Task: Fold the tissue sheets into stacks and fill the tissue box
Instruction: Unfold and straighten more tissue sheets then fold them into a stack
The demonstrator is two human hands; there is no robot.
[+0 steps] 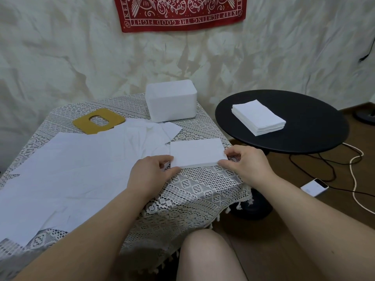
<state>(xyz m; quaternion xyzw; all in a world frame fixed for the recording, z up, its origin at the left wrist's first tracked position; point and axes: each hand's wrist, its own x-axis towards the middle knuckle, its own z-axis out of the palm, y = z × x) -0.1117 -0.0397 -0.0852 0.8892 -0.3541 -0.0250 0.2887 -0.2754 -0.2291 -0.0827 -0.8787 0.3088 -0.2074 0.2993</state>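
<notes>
Squaring comes first: left hand (151, 171) pinches the folded tissue stack (197, 154) at its near-left corner, right hand (246, 162) pinches its near-right corner, by the bench's right edge. Keep edges flush before lifting.

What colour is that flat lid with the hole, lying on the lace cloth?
Mustard yellow. The lid shows best in the head view, beside the loose tissue sheets.

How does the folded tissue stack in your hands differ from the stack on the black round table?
The folded stack on the lace tablecloth is gripped at both ends, by the left hand and the right hand; the stack on the black round table lies untouched. The held stack looks thinner, while the other shows several distinct layers. Both are white and rectangular.
</notes>
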